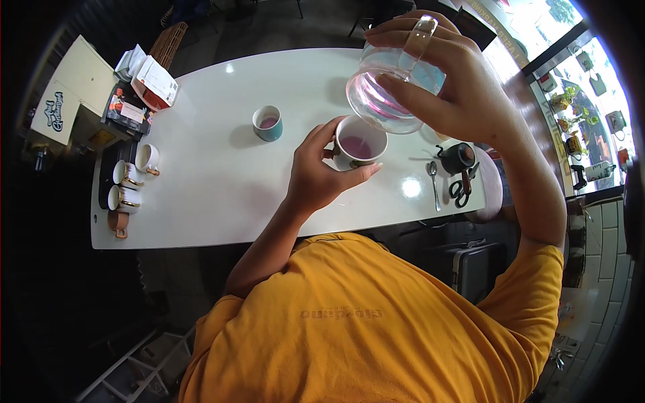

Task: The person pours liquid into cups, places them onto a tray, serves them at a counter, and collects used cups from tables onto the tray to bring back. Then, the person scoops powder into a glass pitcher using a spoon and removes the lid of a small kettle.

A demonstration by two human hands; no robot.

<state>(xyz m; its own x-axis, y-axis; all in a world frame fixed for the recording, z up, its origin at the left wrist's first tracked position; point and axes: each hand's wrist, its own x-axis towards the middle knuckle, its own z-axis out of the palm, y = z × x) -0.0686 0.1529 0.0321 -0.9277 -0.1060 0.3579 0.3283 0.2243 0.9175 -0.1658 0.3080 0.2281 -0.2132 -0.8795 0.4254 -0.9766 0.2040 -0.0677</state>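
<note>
Gripping the white cup (376, 142) round its left and near sides with the left hand (318, 164), above the middle of the worktop (208, 208); cannot tell whether resting there or lifted. Clasping the glass jug (368, 101) round its body with the right hand (457, 87), tilted over the cup's far rim; cannot tell whether touching.

Noting pink liquid (353, 147) in the white cup, below the rim, and more in the teal cup (271, 133), set apart to the left. Judging the teal cup as served and the white cup as partway through filling; cannot make out a clear stream, nor how much remains in the jug.

Noting also white mugs (149, 160) and a brown mug (117, 221) at left, out of hand; a spoon (435, 188) and black pot (455, 157) at right, likewise.
</note>
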